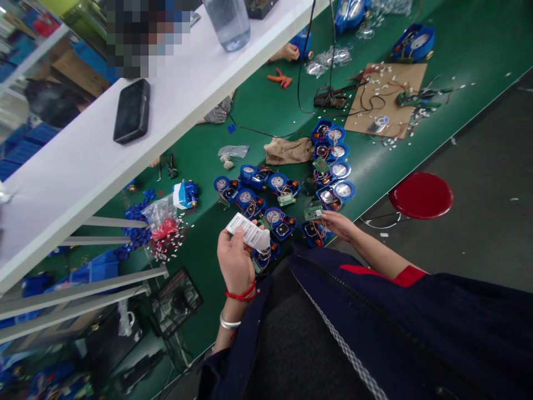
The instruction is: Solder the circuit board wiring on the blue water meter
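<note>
While the left hand (235, 261) pinches labels (255, 235) near the frame's centre, the right hand (337, 224), pinching a board (312, 211) right of centre, would do best gripping only its edges.

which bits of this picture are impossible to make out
Head view: print on the label sheet in the left hand, too small.
Head view: far side of the circuit board in the right hand, turned away from the camera.
Head view: dial figures on the blue meters, too small.
Head view: top of the clear container, cut off by the upper edge.
</note>
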The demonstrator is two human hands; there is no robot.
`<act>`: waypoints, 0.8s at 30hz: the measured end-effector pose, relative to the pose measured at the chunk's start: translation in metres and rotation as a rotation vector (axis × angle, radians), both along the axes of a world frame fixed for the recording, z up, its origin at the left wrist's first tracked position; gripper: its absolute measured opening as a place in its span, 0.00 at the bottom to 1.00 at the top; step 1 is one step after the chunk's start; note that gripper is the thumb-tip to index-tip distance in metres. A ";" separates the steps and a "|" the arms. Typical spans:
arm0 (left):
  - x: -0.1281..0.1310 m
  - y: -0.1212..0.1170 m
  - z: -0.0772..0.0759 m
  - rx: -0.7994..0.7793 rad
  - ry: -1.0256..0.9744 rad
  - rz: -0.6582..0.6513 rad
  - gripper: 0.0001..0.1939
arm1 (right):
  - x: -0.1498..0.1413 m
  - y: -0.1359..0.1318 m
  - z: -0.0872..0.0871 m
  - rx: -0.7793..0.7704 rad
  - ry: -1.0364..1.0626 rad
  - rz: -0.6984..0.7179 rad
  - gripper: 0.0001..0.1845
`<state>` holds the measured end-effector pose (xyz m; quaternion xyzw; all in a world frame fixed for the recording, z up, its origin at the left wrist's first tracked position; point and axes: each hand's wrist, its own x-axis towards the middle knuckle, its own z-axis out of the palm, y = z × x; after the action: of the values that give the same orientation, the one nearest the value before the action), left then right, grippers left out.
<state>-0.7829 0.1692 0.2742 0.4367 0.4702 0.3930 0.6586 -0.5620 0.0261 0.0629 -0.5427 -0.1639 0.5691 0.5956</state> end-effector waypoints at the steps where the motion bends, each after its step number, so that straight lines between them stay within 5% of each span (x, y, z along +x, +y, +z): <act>1: 0.000 0.000 0.000 0.001 0.001 0.002 0.14 | 0.000 0.000 0.000 0.000 0.017 -0.007 0.18; 14: -0.001 -0.002 -0.001 0.002 -0.007 0.010 0.14 | 0.000 0.001 0.010 -0.029 0.001 0.054 0.19; 24: -0.001 -0.003 0.000 -0.007 -0.019 -0.010 0.14 | 0.001 0.002 -0.002 0.047 -0.006 0.047 0.22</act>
<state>-0.7839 0.1663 0.2741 0.4328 0.4630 0.3920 0.6668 -0.5614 0.0277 0.0613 -0.5264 -0.1914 0.5773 0.5941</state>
